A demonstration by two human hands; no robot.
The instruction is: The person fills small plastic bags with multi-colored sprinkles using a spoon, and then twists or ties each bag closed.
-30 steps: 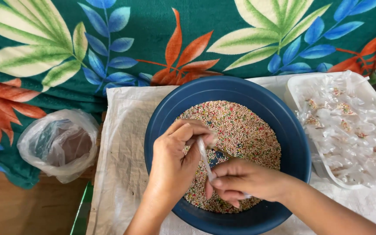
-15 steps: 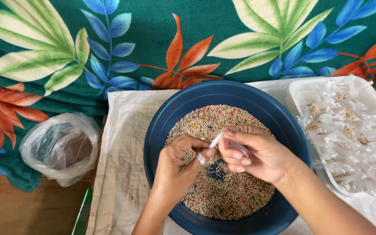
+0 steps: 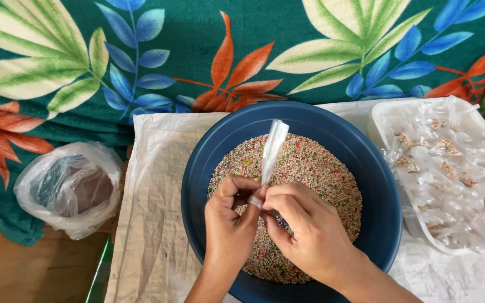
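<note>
A round dark blue bowl [image 3: 377,185] holds a heap of tiny multicoloured sprinkles [image 3: 315,168]. Over the sprinkles, my left hand [image 3: 228,227] and my right hand [image 3: 307,230] meet and pinch the lower end of a narrow clear plastic bag [image 3: 272,148]. The bag's empty upper part sticks up and away from me, above the sprinkles. What is inside the pinched lower end is hidden by my fingers.
A white tray [image 3: 385,115] at the right is full of small clear packets holding sprinkles. A crumpled clear plastic bag [image 3: 68,188] lies at the left. A white woven sheet [image 3: 152,224] lies under the bowl, on a leaf-patterned cloth [image 3: 141,50]. Wooden floor shows at bottom left.
My hands have come together over the bowl, both pinching the bag's lower end. The narrow bag now stands upright, longer and more visible than before.
</note>
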